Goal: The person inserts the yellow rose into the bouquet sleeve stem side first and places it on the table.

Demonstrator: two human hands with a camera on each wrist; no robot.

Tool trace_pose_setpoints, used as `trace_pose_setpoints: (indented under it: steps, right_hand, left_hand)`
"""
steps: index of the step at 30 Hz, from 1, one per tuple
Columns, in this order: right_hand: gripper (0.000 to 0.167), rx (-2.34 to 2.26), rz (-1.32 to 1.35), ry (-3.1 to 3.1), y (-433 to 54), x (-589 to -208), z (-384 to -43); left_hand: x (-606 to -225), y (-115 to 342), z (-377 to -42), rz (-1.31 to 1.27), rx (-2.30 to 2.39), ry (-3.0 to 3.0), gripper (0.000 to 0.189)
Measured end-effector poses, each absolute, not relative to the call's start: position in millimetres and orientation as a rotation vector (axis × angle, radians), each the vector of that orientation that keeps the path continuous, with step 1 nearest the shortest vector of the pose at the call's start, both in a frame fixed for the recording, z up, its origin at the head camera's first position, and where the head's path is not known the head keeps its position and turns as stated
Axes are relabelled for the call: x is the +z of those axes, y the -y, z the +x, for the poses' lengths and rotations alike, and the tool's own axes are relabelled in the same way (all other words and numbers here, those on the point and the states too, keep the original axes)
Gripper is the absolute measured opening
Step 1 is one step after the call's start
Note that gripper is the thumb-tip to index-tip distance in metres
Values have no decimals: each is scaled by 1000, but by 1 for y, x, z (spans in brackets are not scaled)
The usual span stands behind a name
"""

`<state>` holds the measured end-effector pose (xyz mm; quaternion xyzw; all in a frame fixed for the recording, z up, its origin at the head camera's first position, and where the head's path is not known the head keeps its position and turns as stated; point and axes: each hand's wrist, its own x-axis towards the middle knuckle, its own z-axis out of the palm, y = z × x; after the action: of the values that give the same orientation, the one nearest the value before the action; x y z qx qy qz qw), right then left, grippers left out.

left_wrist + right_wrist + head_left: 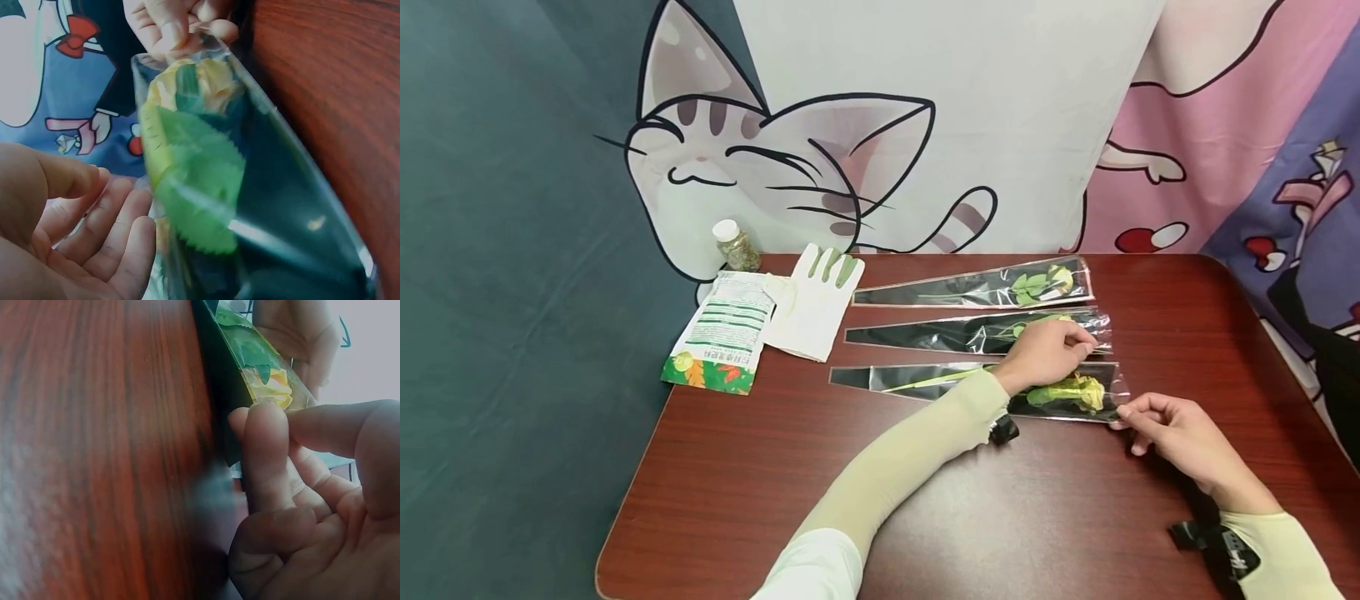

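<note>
Three yellow roses in clear, dark-backed tapered sleeves lie side by side on the table. My right hand (1180, 437) pinches the wide end of the nearest rose sleeve (936, 379) between thumb and fingers, at its near corner. In the left wrist view, this sleeve shows its yellow rose (215, 81) and a large green leaf (200, 175). My left hand (1047, 354) hovers over the wide end of the middle rose sleeve (925, 333), fingers loosely bent beside the nearest sleeve; no firm grip shows. Its forearm covers part of the nearest sleeve. The farthest rose sleeve (958, 287) lies untouched.
At the table's left lie a white and green packet (722, 325) and white gloves (812, 312) with green fingertips. A small white-capped jar (737, 246) stands behind them. Printed cloth (865, 50) hangs along the back edge of the wooden table (737, 483).
</note>
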<state>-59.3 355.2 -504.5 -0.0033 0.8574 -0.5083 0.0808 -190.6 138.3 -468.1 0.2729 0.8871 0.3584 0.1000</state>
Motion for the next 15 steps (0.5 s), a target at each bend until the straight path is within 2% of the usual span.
trace_pose_setpoints:
  steps: [3,8,15]
  right_hand:
    - [22,-1475,25,-2583,-354,-501,-59]
    - [32,-1225,128,-2772,-354,-485,-61]
    - [23,-1060,82,-3086,-345,-452,-82]
  left_hand:
    - [-466,-129,-193,808,1098,-2610,19]
    - [-461,-109,-201,839,1150,-2564,21]
    - [-452,-68,-210,749,1245,-2463,26]
